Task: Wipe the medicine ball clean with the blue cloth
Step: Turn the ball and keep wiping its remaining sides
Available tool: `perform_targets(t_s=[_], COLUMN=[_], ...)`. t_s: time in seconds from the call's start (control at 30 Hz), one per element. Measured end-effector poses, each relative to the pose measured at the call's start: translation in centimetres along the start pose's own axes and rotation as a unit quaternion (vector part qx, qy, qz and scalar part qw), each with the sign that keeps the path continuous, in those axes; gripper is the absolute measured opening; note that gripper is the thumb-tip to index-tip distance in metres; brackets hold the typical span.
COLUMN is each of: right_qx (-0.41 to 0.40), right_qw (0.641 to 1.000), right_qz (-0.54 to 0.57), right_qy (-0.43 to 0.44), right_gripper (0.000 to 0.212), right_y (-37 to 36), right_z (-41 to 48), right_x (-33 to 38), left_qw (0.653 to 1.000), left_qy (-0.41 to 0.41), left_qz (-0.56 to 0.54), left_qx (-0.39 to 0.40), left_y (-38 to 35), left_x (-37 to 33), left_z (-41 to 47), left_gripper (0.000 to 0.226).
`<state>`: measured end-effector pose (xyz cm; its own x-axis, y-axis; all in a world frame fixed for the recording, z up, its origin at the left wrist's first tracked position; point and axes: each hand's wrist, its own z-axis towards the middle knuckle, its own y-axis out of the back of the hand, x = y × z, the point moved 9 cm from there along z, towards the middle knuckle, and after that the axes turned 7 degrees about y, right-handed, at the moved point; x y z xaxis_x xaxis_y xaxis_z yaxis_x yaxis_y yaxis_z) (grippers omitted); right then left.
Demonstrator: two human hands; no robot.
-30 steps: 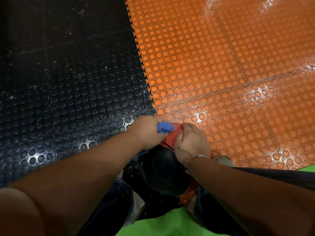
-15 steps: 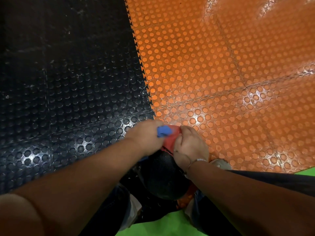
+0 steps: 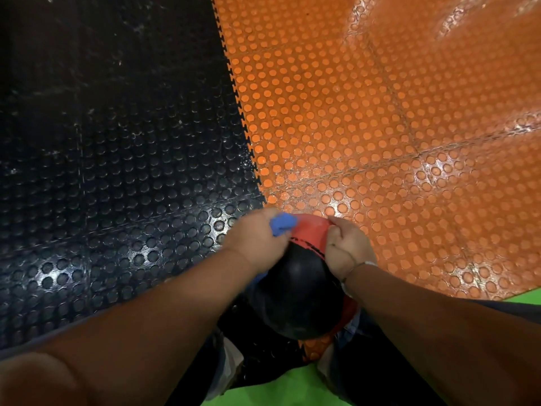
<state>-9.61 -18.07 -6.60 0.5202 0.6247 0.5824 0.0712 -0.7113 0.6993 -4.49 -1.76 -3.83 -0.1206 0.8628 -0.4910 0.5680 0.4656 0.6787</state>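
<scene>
So L hand (image 3: 257, 241) grips cloth (image 3: 282, 225), R hand (image 3: 348, 250) ball (image 3: 298, 297).

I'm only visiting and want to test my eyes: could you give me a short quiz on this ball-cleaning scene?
1. Which hand grips the blue cloth?
2. The part of the ball right beside the cloth is: A green, B red, C white.
3. True or false: the right hand touches the ball.
Key: 1 the left hand; 2 B; 3 true.
</scene>
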Motion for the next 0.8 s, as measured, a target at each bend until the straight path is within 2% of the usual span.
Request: perform_targets(t_s=[0.03,0.1,0.17,0.23,0.3,0.33,0.43,0.5,0.57,0.63,0.73,0.8], right_qx=[0.002,0.014,-0.020,-0.039,0.014,0.036,0.033,0.050,0.057,0.064,0.067,0.052], right_qw=[1.000,0.999,0.997,0.987,0.968,0.963,0.971,0.984,0.994,0.997,0.997,0.998], right_qz=[0.019,0.011,-0.070,-0.119,-0.126,-0.128,-0.113,-0.078,-0.030,-0.013,0.008,0.023], right_qy=[-0.016,-0.031,0.008,0.104,0.215,0.234,0.209,0.154,0.085,0.034,0.028,0.011], right_gripper=[0.039,0.035,0.038,0.045,0.051,0.054,0.052,0.042,0.039,0.036,0.033,0.037], right_y=[0.3,0.7,1.7,1.7,-0.2,-0.7,-0.1,0.5,1.0,1.2,1.2,1.6], right_z=[0.4,1.0,1.2,0.4,-0.6,-0.7,1.2,2.9,4.8,6.4,7.1,7.0], right_x=[-0.6,-1.1,-0.4,1.9,4.4,5.0,5.0,4.5,4.0,3.5,3.2,2.4], left_qw=[0.999,0.991,0.991,0.992,0.993,0.990,0.981,0.981,0.976,0.974,0.978,0.974], left_qy=[-0.050,-0.117,-0.094,-0.067,-0.030,-0.004,0.051,0.048,0.037,-0.011,-0.139,-0.163], left_qz=[0.014,0.043,0.032,0.021,-0.030,-0.071,-0.127,-0.121,-0.130,-0.131,-0.045,0.008], left_qx=[-0.008,-0.048,-0.088,-0.105,-0.114,-0.125,-0.140,-0.147,-0.169,-0.183,-0.151,-0.155], left_y=[-0.6,-1.2,-0.4,0.3,1.2,1.9,2.6,2.1,2.0,2.1,1.1,0.7], left_x=[-1.8,-3.7,-3.1,-2.4,-1.7,-1.0,1.1,2.0,1.7,-0.1,-4.8,-4.6], left_z=[-1.0,-2.0,-1.0,0.4,1.6,2.1,2.5,1.4,0.1,-0.2,-0.7,0.0], left_gripper=[0.004,0.010,0.011,0.009,0.003,0.004,0.010,0.010,0.019,0.030,0.040,0.034])
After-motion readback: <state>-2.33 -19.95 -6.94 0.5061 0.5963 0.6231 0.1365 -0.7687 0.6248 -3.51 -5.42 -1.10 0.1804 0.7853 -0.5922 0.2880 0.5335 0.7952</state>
